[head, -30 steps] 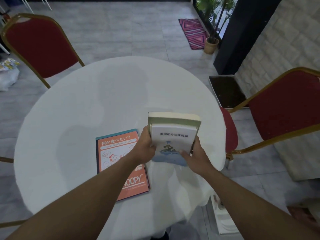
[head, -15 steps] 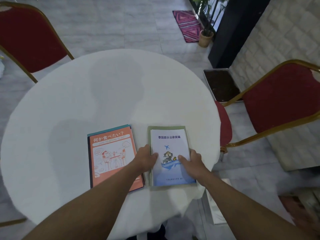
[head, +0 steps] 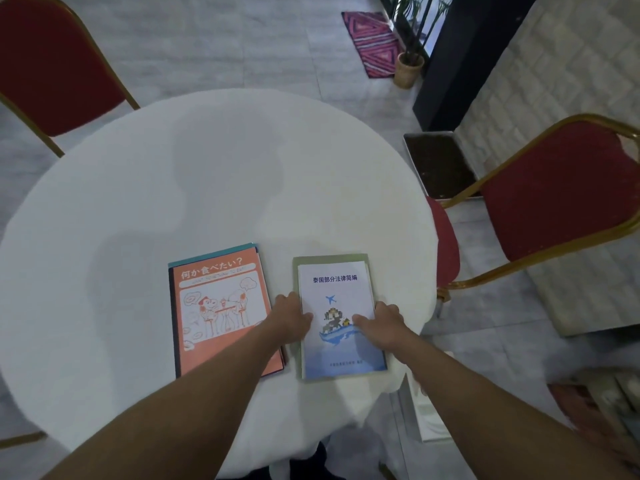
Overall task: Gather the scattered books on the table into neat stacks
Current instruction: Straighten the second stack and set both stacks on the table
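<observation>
Two stacks lie side by side on the round white table (head: 207, 188), near its front edge. The left stack has an orange book (head: 221, 306) on top, with teal and dark covers peeking out beneath. The right stack is a white-and-blue booklet (head: 337, 292) lying flat on a green book (head: 296, 268). My left hand (head: 292, 315) presses the booklet's left edge, thumb on the cover. On the right edge rests my right hand (head: 379, 322), its thumb also on the cover. Both hands grip the right stack from its sides.
Red chairs with gold frames stand at the far left (head: 45, 64) and at the right (head: 568, 188). A dark metal tray (head: 440, 164) lies on the floor past the table's right rim. A potted plant (head: 410, 67) and a patterned rug (head: 372, 43) are farther back.
The green book and booklet, held upright in both hands one second ago, have been laid flat on the table beside the orange stack. My hands stay on their sides.
</observation>
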A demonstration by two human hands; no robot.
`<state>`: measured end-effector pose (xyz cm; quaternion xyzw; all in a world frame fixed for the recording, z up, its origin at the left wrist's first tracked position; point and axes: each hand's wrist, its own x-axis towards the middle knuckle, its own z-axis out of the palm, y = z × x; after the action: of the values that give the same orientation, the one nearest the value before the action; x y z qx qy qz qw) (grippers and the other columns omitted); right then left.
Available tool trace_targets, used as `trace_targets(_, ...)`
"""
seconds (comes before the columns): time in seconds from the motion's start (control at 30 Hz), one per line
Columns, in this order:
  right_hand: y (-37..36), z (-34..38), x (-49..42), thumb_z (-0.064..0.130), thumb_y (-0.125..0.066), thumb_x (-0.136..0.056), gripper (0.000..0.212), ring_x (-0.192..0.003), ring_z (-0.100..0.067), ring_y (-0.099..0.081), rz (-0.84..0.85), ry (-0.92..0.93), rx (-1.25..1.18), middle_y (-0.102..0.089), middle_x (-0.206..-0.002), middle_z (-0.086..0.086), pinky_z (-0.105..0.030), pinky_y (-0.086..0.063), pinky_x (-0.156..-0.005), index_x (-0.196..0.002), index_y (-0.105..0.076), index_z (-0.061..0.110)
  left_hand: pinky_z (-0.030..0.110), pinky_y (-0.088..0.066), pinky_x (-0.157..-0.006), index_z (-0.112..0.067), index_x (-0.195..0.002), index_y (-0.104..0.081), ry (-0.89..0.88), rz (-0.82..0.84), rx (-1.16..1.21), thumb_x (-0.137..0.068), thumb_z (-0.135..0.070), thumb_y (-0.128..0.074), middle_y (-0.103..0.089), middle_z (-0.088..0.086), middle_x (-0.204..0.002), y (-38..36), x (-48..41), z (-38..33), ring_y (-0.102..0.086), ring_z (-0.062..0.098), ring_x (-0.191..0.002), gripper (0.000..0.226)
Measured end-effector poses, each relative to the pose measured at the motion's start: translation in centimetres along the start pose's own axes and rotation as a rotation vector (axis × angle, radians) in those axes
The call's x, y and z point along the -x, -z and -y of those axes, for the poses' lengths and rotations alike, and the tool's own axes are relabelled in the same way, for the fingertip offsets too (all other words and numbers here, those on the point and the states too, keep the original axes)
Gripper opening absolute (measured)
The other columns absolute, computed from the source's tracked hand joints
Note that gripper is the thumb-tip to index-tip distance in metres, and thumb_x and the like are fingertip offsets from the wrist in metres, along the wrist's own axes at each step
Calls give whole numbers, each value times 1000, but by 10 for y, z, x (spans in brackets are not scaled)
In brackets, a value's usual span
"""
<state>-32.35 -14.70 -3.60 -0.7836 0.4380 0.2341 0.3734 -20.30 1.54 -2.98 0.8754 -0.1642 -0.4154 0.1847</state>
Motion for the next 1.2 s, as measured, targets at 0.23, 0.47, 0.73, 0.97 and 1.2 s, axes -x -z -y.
trace_targets(0.23, -7, 30, 1, 47, -58, -91, 66, -134, -36, -35, -251, 62, 63, -40, -144, -15, -43, -37, -104, -141, -40, 8, 40, -42, -107, -7, -145, -35, -126, -88, 57, -97, -26, -54, -47, 13, -146, 22, 9, 16, -49, 29, -130, 55)
trace_targets(0.47, -29, 95, 10, 40, -60, -93, 53, -129, -31, -44, -297, 391, 29, -47, -137, -12, -40, -38, -105, -136, -49, 10, 42, -34, -115, -6, -149, -36, -74, -377, 140, -97, -29, -55, -41, 16, -149, 65, 26, 64, -42, 31, -136, 60)
trace_targets(0.73, -92, 146, 10, 43, -70, -86, 72, -129, -30, -51, 66, 398, 154, -47, -143, -15, -42, -46, -105, -140, -41, 6, 40, -43, -102, -4, -138, -36, 333, -457, 75, -95, -40, -53, -39, 19, -139, 76, 36, 137, -43, 32, -127, 59)
trace_targets(0.97, -118, 155, 5, 41, -79, -74, 66, -110, -30, -64, 15, 202, 148, -59, -124, -15, -42, -57, -91, -123, -54, 3, 39, -50, -99, -4, -133, -40, 480, -361, 241, -97, -29, -53, -43, 18, -135, 68, 29, 161, -51, 31, -120, 46)
trace_targets(1.2, -123, 169, 1, 23, -87, -69, 73, -110, -33, -66, 59, 45, -44, -63, -125, -17, -43, -60, -88, -130, -53, -1, 48, -59, -86, -11, -133, -40, 475, -304, 684, -91, -18, -64, -51, 17, -132, 76, 22, 173, -60, 33, -113, 49)
